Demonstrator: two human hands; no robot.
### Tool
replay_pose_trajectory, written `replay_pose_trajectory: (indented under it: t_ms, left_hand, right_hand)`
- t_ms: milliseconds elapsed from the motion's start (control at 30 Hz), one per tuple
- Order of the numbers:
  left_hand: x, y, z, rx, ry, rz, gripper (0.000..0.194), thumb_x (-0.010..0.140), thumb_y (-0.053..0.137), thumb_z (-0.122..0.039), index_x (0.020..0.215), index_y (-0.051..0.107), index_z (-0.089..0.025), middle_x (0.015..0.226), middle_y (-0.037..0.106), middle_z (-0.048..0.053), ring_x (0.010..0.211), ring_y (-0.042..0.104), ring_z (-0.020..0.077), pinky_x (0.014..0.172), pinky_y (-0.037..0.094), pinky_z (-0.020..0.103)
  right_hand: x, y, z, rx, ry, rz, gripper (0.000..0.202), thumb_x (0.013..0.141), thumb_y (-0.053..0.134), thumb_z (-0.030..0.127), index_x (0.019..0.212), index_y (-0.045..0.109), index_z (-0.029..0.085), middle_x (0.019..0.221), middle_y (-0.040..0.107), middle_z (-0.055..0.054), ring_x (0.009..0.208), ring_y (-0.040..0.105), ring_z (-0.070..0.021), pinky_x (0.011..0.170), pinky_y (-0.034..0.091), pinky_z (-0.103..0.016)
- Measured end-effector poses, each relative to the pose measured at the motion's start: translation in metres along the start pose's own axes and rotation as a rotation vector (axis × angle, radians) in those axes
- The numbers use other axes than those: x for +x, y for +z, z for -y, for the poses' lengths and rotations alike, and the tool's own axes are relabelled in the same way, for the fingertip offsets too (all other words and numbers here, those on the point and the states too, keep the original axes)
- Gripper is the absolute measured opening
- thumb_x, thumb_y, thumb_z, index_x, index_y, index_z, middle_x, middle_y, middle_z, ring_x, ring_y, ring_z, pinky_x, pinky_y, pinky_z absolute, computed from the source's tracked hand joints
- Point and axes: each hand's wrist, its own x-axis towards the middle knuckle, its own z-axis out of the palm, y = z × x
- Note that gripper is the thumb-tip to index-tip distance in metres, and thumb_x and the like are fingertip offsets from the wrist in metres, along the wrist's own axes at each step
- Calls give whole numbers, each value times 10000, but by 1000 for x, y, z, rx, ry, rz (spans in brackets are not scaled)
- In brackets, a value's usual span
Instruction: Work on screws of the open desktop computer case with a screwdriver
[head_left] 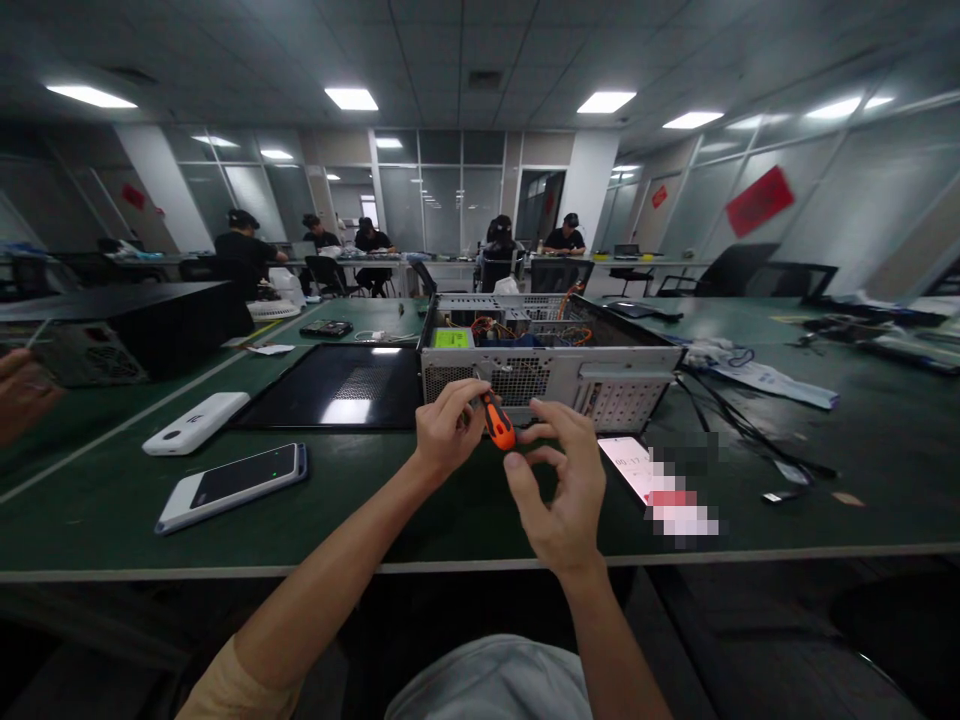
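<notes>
An orange and black screwdriver [500, 430] is held up in front of the computer case [551, 372], its handle end tilted toward me. My left hand [448, 428] pinches it near the front of the handle; the shaft is mostly hidden by the fingers. Just right of the handle is my right hand [564, 490], with thumb and fingers curved and apart, seemingly holding nothing. The case lies on its side with its top uncovered, showing wires and a unit with a green label [452, 338]. Its perforated metal panel faces me.
A black side panel [337, 388] lies left of the case, near a white power bank [196, 423] and a larger white device [234, 487]. A lit phone [634, 468] and black cables [739, 440] are right. Another person's hand [22, 392] is far left, by a black case [142, 330].
</notes>
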Motion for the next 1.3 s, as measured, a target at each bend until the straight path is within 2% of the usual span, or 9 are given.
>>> replay_pose_trajectory:
  t_ms: [100,167,567,700,867,933,1033,1133,1300]
  left_hand:
    - [-1,0,1,-10,2,19,145,1007,552,-245,1104,635,-176,1039,759,75,512,590,32,473,471,140]
    - [-2,0,1,-26,13,18,146,1000,561,-239,1112,631,-177,1049,751,75,528,598,35,478,476,141]
    - [-5,2,4,-37,-3,-4,146,946,664,-204,1087,631,-187,1040,711,37,528,563,12,463,448,125]
    - [-3,2,2,-23,37,30,106,955,656,-242,1047,638,-194,977,717,34,595,604,48,503,475,146]
    - [-1,1,1,-19,-3,19,60,973,628,-238,942,629,-187,853,683,4,562,550,48,506,440,161]
    - [0,0,1,-14,-1,20,61,974,620,-221,922,625,-189,793,657,-15,553,533,53,505,427,168]
    - [1,-1,3,-6,2,18,69,978,611,-202,912,630,-190,757,634,-22,579,551,63,529,444,174]
    - [-1,0,6,3,41,41,43,973,624,-187,933,640,-187,790,644,-18,596,574,59,533,458,162]
    - [-3,3,7,27,61,102,24,959,656,-183,975,639,-187,863,649,-12,583,568,40,531,464,146]
  right_hand:
    - [8,-7,2,-226,-301,162,436,932,643,143,1348,637,275,1301,687,-96,1099,683,-233,869,616,-387]
    - [10,-6,2,-302,-395,167,389,952,617,94,1300,674,259,1222,745,-88,1090,704,-222,943,601,-402]
    - [2,12,5,-338,-407,-74,223,916,723,109,1110,749,216,1092,810,-88,941,791,-198,849,653,-320]
    - [-2,6,16,-233,-283,-179,209,878,781,153,1069,750,231,998,811,-54,867,778,-191,813,653,-330]
    - [1,-5,19,-4,141,-235,216,879,779,288,1071,697,232,898,747,-10,756,739,-162,691,623,-285]
    - [4,-7,13,44,291,-141,305,881,758,340,1141,647,228,860,718,8,686,723,-153,632,598,-271]
    - [6,-7,4,54,459,187,243,881,708,357,1068,672,205,919,719,-18,685,707,-145,626,563,-262]
    - [4,-5,-1,24,516,490,294,863,680,286,1147,654,212,865,722,0,662,663,-133,627,518,-248]
    - [0,-1,-3,-160,475,633,220,856,664,260,1071,630,224,720,656,42,618,585,-131,607,440,-240]
